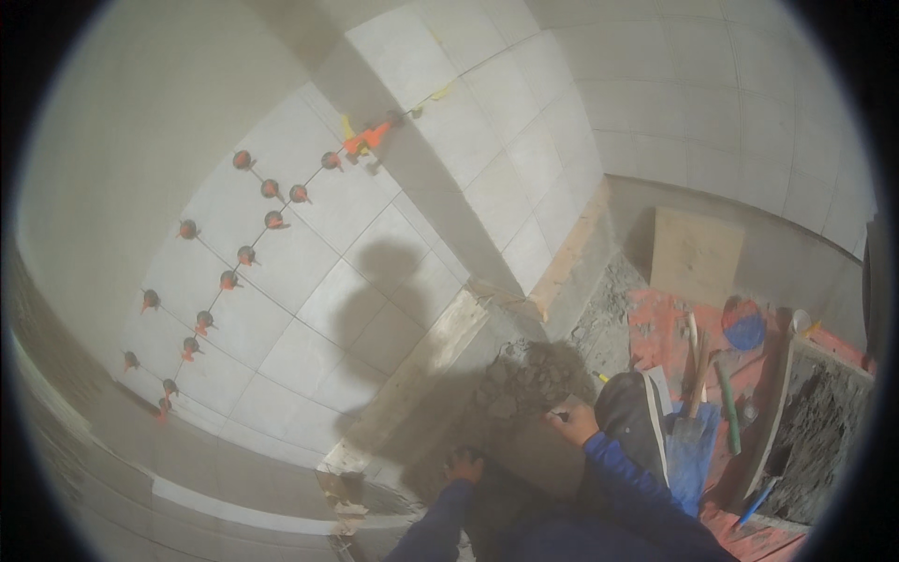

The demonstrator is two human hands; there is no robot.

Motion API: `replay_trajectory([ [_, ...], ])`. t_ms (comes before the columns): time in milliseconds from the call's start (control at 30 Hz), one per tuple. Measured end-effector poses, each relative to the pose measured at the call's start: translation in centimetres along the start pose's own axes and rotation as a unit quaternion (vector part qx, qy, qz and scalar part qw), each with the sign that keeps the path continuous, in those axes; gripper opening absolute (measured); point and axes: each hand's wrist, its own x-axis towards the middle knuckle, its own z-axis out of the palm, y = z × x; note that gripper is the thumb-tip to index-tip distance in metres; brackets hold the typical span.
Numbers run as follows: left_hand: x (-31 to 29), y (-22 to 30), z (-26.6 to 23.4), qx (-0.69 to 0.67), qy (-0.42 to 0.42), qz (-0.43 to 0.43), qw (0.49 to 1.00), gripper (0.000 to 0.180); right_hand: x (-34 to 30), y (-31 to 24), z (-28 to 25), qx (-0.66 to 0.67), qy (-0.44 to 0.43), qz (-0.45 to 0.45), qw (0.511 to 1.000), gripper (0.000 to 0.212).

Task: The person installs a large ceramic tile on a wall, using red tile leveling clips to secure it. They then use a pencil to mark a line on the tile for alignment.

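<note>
My left hand (464, 465) lies in shadow with its fingers spread at the near left edge of a smooth grey surface (541, 457); whether this is a tile or levelled mortar I cannot tell. My right hand (575, 423) is closed at the surface's far right side, around a small dark-ended thing, perhaps a tool handle, mostly hidden by the fingers. Just beyond both hands sits a lumpy heap of grey mortar (524, 382). My knee (626, 421) in dark trousers is right beside the right hand.
Large tiles (281, 314) with several orange-and-black levelling clips (246, 255) cover the left wall, above a wooden batten (412, 379). At right lie a mortar trough (819, 436), a shovel (688, 436), a green-handled tool (728, 403) and red sheeting (655, 323). A square board (698, 255) leans behind.
</note>
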Motion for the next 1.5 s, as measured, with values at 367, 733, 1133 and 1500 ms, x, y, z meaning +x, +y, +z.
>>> replay_trajectory([
  [367, -0.6, 0.5, 0.1, 0.125, -0.008, 0.012, 0.992, 0.066, 0.0, -1.3, -0.9, -0.045, -0.109, -0.025, 0.993, 0.036],
  [733, 4.8, -0.5, -5.9, 0.486, -0.029, 0.161, 0.858, 0.049, 0.5, -1.3, -0.2, 0.088, 0.055, -0.045, 0.994, 0.040],
  [1133, 10.5, 3.9, -9.7, 0.404, 0.062, 0.267, 0.873, 0.045, -18.1, -1.9, -12.9, 0.131, 0.391, 0.031, 0.910, 0.020],
  [1500, 5.5, 13.0, -7.4, -0.163, -0.051, 0.221, 0.960, 0.048, -39.8, 7.1, -5.8, -0.037, 0.465, 0.439, 0.768, 0.030],
])
